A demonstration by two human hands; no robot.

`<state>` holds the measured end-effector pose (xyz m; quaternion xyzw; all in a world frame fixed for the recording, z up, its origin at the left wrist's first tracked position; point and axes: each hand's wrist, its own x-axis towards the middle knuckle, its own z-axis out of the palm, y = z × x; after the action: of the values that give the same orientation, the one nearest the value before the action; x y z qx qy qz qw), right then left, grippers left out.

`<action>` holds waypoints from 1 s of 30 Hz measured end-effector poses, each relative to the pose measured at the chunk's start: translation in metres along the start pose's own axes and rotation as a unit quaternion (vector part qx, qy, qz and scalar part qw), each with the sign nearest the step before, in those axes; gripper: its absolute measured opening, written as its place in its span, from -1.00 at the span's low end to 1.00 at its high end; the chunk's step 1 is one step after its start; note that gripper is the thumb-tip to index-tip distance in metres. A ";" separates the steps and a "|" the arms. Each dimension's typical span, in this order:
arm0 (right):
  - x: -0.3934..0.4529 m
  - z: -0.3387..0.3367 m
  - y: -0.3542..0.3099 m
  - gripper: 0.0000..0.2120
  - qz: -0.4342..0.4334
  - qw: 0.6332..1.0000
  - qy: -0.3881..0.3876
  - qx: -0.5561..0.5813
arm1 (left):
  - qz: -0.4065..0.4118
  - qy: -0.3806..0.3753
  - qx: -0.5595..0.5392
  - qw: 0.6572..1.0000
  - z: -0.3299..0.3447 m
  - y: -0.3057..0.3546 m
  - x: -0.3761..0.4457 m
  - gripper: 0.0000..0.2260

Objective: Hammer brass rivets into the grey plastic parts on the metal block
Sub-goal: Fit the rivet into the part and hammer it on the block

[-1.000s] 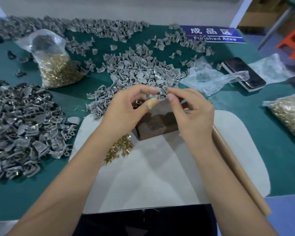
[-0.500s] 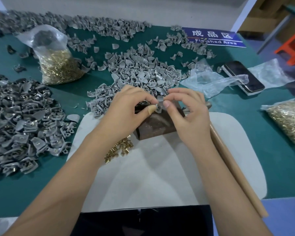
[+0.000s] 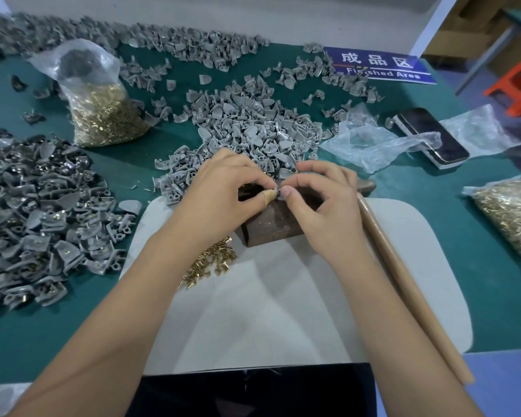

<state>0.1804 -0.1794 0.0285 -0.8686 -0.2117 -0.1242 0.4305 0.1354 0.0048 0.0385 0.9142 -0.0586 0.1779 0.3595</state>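
Green matting covers the table (image 3: 433, 266), strewn with heaps of grey plastic parts (image 3: 247, 127) and bags of brass rivets (image 3: 109, 115); a white pad (image 3: 283, 311) carries the metal block (image 3: 271, 224). Over the block, left hand (image 3: 223, 194) and right hand (image 3: 325, 206) meet — both pinch one grey part (image 3: 280, 188), perhaps with a rivet, too small to tell.

Factory assembly bench: green table (image 3: 433, 236) heaped with grey parts (image 3: 247, 127), rivet bags (image 3: 106, 112), "Finished Area" sign (image 3: 379, 66) upper right.
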 end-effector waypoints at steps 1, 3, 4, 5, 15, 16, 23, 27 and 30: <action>0.000 0.000 0.000 -0.92 0.000 1.000 0.000 0.001 | 0.001 0.000 0.002 1.000 0.000 0.000 0.000 -0.88; 0.000 0.001 -0.001 -0.93 0.001 1.000 0.001 0.002 | 0.003 -0.002 0.007 1.000 0.000 0.000 0.000 -0.88; 0.000 0.001 -0.001 -0.93 0.003 1.000 0.001 0.002 | 0.003 -0.003 0.009 1.000 0.000 -0.001 0.000 -0.89; 0.000 0.001 -0.001 -0.93 0.005 1.000 0.000 0.002 | 0.003 -0.003 0.010 1.000 0.000 0.000 0.000 -0.89; 0.000 0.000 -0.002 -0.92 0.012 1.000 -0.004 0.019 | 0.002 -0.004 0.018 1.000 0.000 -0.001 0.000 -0.87; 0.000 0.001 -0.002 -0.93 0.011 1.000 -0.002 0.019 | 0.002 -0.004 0.018 1.000 0.000 -0.002 0.000 -0.88; 0.000 -0.001 -0.005 -0.93 0.004 1.000 0.005 -0.010 | 0.010 0.003 0.037 0.999 -0.001 0.000 0.000 -0.89; 0.005 -0.004 -0.003 -0.93 0.028 0.999 -0.024 -0.005 | 0.013 0.002 0.046 0.999 -0.002 0.001 0.000 -0.89; 0.006 -0.007 -0.005 -0.93 0.025 0.999 -0.036 -0.018 | 0.019 0.002 0.050 0.999 -0.003 0.001 0.000 -0.91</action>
<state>0.1828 -0.1811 0.0384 -0.8849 -0.2036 -0.0855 0.4102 0.1343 0.0059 0.0409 0.9292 -0.0659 0.1892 0.3105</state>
